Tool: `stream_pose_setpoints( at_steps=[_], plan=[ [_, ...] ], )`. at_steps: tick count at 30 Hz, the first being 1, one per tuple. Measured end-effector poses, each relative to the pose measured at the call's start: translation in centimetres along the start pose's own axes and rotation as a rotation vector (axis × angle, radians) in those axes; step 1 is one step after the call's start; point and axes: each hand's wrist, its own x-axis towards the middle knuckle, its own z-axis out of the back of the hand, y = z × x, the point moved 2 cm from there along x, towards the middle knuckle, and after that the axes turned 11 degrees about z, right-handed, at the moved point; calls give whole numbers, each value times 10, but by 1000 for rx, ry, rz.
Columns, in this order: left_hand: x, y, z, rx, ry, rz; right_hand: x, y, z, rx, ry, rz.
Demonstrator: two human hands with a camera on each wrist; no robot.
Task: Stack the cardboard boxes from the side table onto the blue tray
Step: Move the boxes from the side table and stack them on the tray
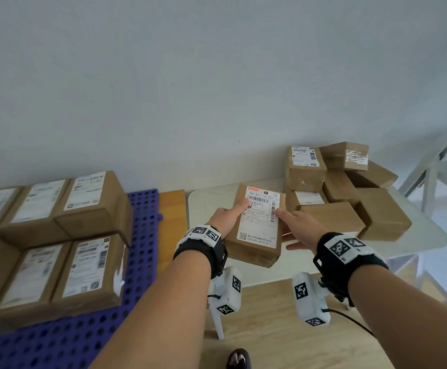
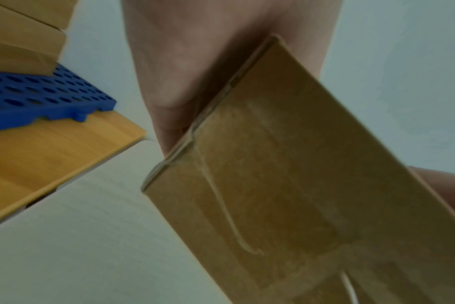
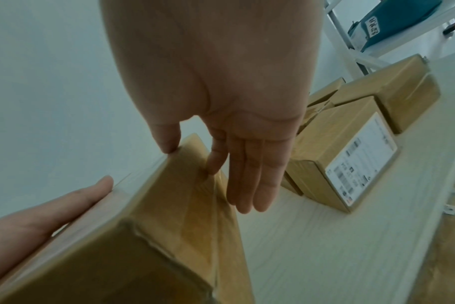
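- Plain pale wall (image 1: 217,75) is filling the background; wood floor (image 1: 270,315) is showing below, with a sandalled foot (image 1: 239,359) cut off at the bottom edge.
- Held box (image 1: 257,227) is hanging above the near-left corner of the white side tabletop (image 1: 424,233), label up; the head view is hiding its underside and the fingers beneath it.
- Left hand (image 1: 230,215) is gripping the box's left edge, thumb lying on the label; the left wrist view is blurring the underside tape.
- Right hand (image 1: 295,227) is pinching the right edge, thumb on top, fingers (image 3: 249,185) lying mostly straight along the side.
- Remaining boxes (image 1: 350,187) are crowding the tabletop's far right, piled loosely, just beside the held box.
- Blue tray (image 1: 142,235) is sitting to the left on an orange tabletop (image 1: 171,209); stacked boxes (image 1: 57,235) are covering most of it and running off the left edge.
- Tray's right strip and near part are lying bare.
- White shelf frame (image 1: 435,169) is standing at the far right, partly cut off.
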Motion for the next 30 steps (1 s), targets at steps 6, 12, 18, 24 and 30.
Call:
stream_pose_setpoints(
  at_steps=[6, 12, 18, 24, 30],
  plan=[
    [-40, 38, 19, -31, -55, 43, -43, 7, -31, 32, 52, 42],
    [-77, 63, 56, -127, -87, 45, -71, 33, -68, 50, 120, 92],
    [-117, 80, 109, -156, -97, 19, -86, 61, -115, 32, 180, 115],
    [-92, 134, 182, -175, -102, 57, -100, 92, -188, 84, 230, 96],
    [-107, 179, 271, -226, -128, 116, -109, 125, -278, 101, 259, 116]
  ],
)
